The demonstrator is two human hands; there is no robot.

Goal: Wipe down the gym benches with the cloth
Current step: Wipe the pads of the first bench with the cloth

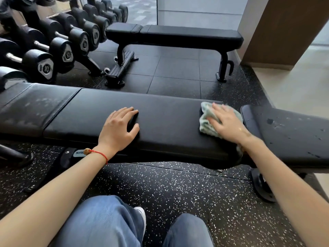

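Note:
A long black padded bench [169, 120] runs across in front of me. My left hand [119, 129] lies flat on its middle pad, fingers spread, holding nothing. My right hand [227, 122] presses a crumpled pale green cloth [206, 122] onto the right end of that same pad, fingers over the cloth. To the right, the bench's seat pad [292, 136] carries wet drops and specks. The left pad [33, 107] shows pale smears. A second black flat bench [178, 35] stands farther back.
A rack of black dumbbells [58, 45] lines the far left. The floor is black speckled rubber [178, 189]. A wooden column [284, 31] and pale floor lie at the right. My knees in blue jeans [106, 223] are at the bottom.

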